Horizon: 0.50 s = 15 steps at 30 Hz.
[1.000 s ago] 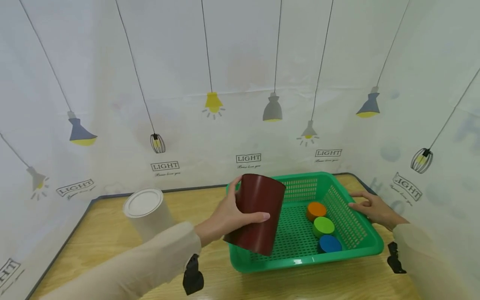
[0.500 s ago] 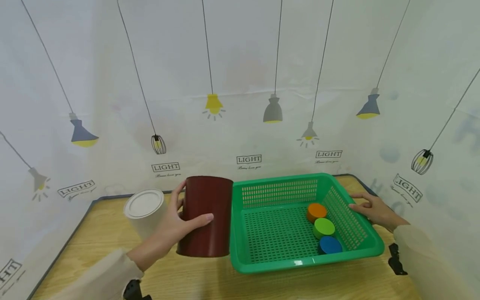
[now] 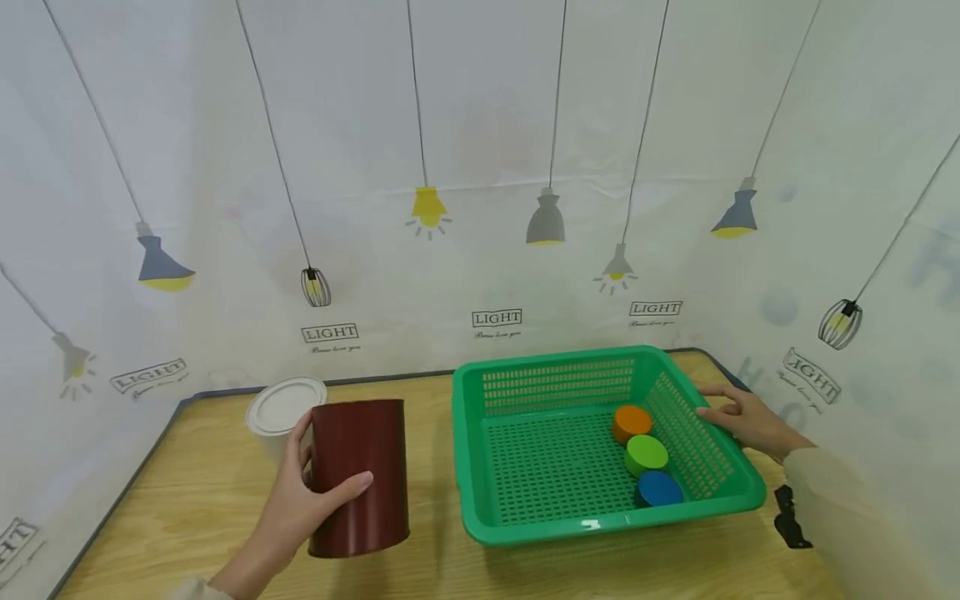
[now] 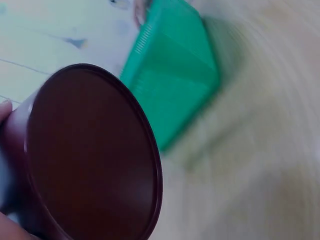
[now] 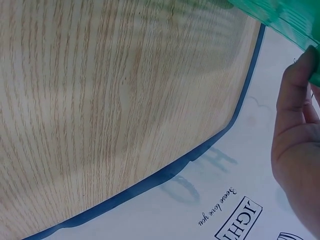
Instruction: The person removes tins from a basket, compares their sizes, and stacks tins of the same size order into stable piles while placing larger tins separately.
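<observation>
A dark red cylindrical canister (image 3: 363,479) is in the grip of my left hand (image 3: 296,504), thumb across its near side and fingers behind. It is held off the wooden table, left of the green plastic basket (image 3: 551,533). In the left wrist view the canister's round rimmed end (image 4: 95,155) faces the camera. At the basket's right rim is my right hand (image 3: 757,421), holding the edge between thumb and fingers. Inside the basket, an orange round piece (image 3: 632,423), a lime green one (image 3: 647,455) and a blue one (image 3: 660,489) lie along the right side.
A white lidded can (image 3: 285,407) stands at the back left, partly hidden by my left hand and the canister. The wooden table (image 3: 172,500) ends at a dark blue border against a pale wall sheet (image 3: 480,250) printed with lamps.
My left hand has carried the red canister leftward from over the basket's left part, then lower and nearer to me. The canister has tilted upright. Right hand and basket stay put.
</observation>
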{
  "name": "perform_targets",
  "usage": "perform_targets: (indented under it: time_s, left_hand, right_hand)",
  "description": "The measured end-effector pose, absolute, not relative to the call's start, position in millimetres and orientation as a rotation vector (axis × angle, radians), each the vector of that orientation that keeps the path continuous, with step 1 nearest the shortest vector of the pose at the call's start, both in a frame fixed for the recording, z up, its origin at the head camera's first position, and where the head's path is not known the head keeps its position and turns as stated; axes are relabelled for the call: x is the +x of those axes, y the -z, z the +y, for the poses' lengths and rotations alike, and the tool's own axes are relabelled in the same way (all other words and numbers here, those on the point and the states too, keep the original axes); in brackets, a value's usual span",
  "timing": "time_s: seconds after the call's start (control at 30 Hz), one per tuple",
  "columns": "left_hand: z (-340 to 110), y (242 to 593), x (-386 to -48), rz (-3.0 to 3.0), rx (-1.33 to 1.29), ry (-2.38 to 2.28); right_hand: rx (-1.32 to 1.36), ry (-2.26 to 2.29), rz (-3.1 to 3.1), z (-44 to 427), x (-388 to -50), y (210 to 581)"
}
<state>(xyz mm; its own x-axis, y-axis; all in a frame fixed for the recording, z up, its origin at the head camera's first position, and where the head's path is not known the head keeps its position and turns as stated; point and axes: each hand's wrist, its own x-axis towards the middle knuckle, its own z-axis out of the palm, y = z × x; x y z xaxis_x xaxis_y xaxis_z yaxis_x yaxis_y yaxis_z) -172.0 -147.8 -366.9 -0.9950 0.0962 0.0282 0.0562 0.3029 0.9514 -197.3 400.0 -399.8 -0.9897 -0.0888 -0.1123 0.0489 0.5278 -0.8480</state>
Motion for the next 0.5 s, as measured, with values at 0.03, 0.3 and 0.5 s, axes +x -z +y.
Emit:
perform_targets:
  time_s: [0.03, 0.3, 0.5]
  left_hand:
    - [-149.9, 373.3, -170.4, 2.571, 0.168, -1.790]
    - [-161.8, 409.8, -167.3, 2.786, 0.172, -1.605]
    - [-167.4, 423.7, -173.0, 2.817, 0.161, -1.571]
  right_hand:
    - [-0.034, 1.464, 2.619, 399.9, -197.6, 400.3]
    - [-0.024, 1.448, 2.628, 400.8, -199.2, 403.1]
    - [-0.004, 1.461, 2.627, 399.9, -198.2, 401.7]
